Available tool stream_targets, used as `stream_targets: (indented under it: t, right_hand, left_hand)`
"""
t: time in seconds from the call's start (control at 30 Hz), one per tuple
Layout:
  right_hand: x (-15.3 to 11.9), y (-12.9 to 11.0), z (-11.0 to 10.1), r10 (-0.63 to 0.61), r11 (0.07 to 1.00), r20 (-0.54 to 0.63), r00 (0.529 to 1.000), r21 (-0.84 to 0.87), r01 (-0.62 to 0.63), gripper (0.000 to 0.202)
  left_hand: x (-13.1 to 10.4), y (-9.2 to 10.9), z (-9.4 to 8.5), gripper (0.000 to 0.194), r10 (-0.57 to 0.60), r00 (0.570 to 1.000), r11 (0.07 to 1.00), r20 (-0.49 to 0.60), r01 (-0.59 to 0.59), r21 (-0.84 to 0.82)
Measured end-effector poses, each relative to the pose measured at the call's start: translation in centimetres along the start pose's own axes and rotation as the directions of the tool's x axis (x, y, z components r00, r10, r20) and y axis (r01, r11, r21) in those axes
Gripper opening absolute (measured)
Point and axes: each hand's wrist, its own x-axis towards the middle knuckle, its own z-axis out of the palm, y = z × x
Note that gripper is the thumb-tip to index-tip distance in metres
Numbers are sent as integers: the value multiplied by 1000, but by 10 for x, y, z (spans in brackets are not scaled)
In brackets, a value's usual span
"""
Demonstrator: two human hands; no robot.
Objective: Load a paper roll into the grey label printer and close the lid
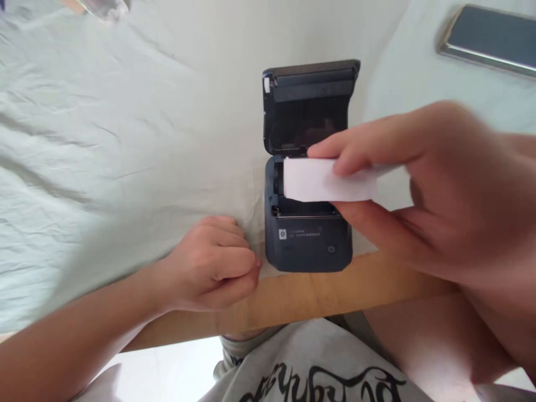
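Paper roll (326, 180), white and smooth, shows as a short cylinder lying on its side; its near face looks flat and matte, a little blurred. It sits in the pinch of the right hand (435, 190): the forefinger presses along its top and the thumb bears against its underside, so the roll juts out to the left of the fingertips, with its right end hidden behind them. The roll hangs just over the open well of the printer (307, 234), at the seam between body and lid; whether it touches the well's edge cannot be told.

That printer is a small, boxy unit of dark grey matte plastic with rounded corners. Its lid (310, 106) is flipped up and back, showing a hollow dark inside and a ribbed bar along the top edge. A small label and a round button mark the front panel.

Beside it, the left hand (213, 262) is curled into a loose fist, fingers pressed together, holding nothing visible, resting on the cloth (104, 145) just left of the printer's lower corner. This cloth is pale green-grey, soft and creased, draped over a table with a light wooden edge (318, 290). A phone (489, 36) with a glossy dark screen and metallic rim lies far off at the upper right.
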Motion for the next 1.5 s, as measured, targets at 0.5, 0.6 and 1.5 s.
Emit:
stream_targets:
  t: [0.5,0.6,1.5]
  right_hand:
    - [3,-8,2,-131,988,53,990,-70,135,24]
    - [6,-9,3,-107,993,74,992,-46,110,24]
    - [9,6,-18,-226,963,28,974,158,219,18]
  left_hand:
    - [3,8,-5,49,-68,997,997,44,69,-26]
    - [1,5,-2,47,-45,999,998,-1,45,-45]
    - [-22,-4,7,66,-100,992,957,-70,116,267]
